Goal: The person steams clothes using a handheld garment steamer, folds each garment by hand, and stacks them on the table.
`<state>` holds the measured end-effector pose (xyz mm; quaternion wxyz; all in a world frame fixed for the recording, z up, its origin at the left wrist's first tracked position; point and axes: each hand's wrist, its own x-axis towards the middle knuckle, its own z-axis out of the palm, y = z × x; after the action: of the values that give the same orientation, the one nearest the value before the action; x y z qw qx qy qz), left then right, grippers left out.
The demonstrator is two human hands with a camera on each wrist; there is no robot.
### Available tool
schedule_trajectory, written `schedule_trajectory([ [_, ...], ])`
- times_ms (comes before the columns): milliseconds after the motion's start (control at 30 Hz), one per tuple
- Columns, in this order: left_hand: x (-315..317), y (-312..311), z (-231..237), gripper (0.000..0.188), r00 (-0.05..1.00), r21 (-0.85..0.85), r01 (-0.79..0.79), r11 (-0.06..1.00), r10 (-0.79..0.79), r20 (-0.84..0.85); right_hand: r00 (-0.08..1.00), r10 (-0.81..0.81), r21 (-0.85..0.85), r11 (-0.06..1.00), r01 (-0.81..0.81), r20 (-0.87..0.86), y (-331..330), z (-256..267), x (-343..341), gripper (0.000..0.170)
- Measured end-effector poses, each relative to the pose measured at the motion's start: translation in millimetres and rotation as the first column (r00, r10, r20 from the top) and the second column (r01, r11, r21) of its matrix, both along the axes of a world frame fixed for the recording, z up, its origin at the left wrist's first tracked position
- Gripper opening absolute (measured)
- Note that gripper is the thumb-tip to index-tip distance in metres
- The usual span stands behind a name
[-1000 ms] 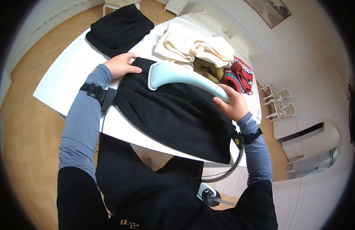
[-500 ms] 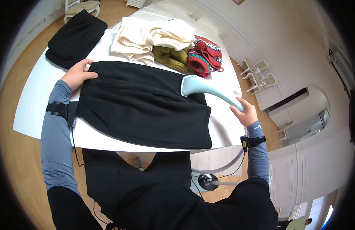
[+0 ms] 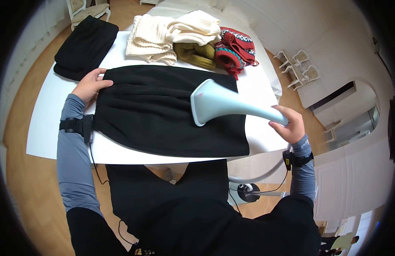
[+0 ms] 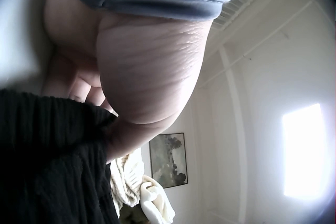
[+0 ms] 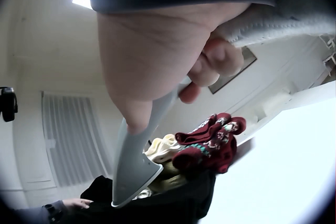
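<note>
A black garment with a gathered waistband at its left end lies spread across the white table. At that waistband my left hand pinches the cloth; in the left wrist view the thumb of the left hand lies over the black fabric, with the fingers behind it. My right hand grips the handle of a pale blue garment steamer. The steamer's wide head overlaps the right half of the garment in the head view. From the right wrist, the steamer points down at the black cloth, fingers wrapped round the handle.
Behind the garment lie folded cream knits, an olive knit and a red patterned sweater. A folded black garment sits at the table's far left. The steamer's grey hose runs below the right edge.
The steamer has gone from beside the waistband to the garment's right end, then slightly back left, appearing larger. My left hand stays at the waistband. The head view has shifted.
</note>
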<state>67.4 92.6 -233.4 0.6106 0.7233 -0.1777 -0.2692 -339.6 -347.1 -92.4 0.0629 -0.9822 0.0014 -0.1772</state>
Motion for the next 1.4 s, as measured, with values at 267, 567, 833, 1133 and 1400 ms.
schedule_trajectory([
  [267,2,-1,-4,0.050,1.000,-0.095,0.006,0.995,-0.007,-0.006,0.958,0.280,0.087,0.958,-0.275,-0.057,80,-28,83,0.047],
  [567,5,-1,-9,0.045,0.999,-0.132,0.053,0.990,-0.053,0.002,0.938,0.332,0.184,0.932,-0.311,-0.099,97,-36,80,0.050],
  [833,8,-3,-11,0.043,0.997,-0.149,0.072,0.986,-0.075,-0.010,0.998,0.004,0.195,0.981,0.010,-0.070,15,-45,-36,0.041],
  [1133,11,-4,-16,0.037,0.996,-0.186,0.082,0.979,-0.084,0.000,0.855,-0.519,0.355,0.802,0.481,0.015,-58,-79,-135,0.047],
  [1400,9,-7,-13,0.035,0.998,-0.180,0.067,0.981,-0.069,-0.006,0.654,-0.756,0.153,0.642,0.751,-0.032,-125,-106,-61,0.052],
])
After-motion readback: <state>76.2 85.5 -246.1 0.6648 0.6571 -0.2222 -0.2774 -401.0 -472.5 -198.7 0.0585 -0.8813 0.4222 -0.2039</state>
